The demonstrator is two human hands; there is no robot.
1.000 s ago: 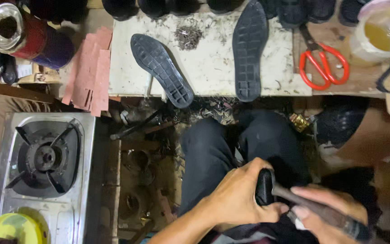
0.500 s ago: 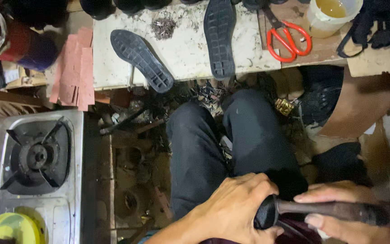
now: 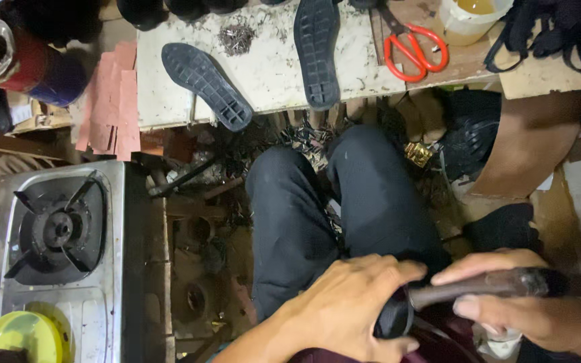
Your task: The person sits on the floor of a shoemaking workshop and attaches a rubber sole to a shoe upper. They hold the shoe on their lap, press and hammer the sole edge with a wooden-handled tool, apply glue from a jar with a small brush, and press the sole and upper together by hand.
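left hand wraps the dark shoe part on the lap, bracing it. right hand pinches a dark tool handle, its tip against that part. two black soles lie on the counter.

Red-and-blue tin can at far left, lying tilted, open silver rim facing up, label wrapped round body. Clear plastic tub of yellowish liquid at far right edge of bench, just beside red scissors. Flat brown cardboard on floor at right. No signs, no screens.
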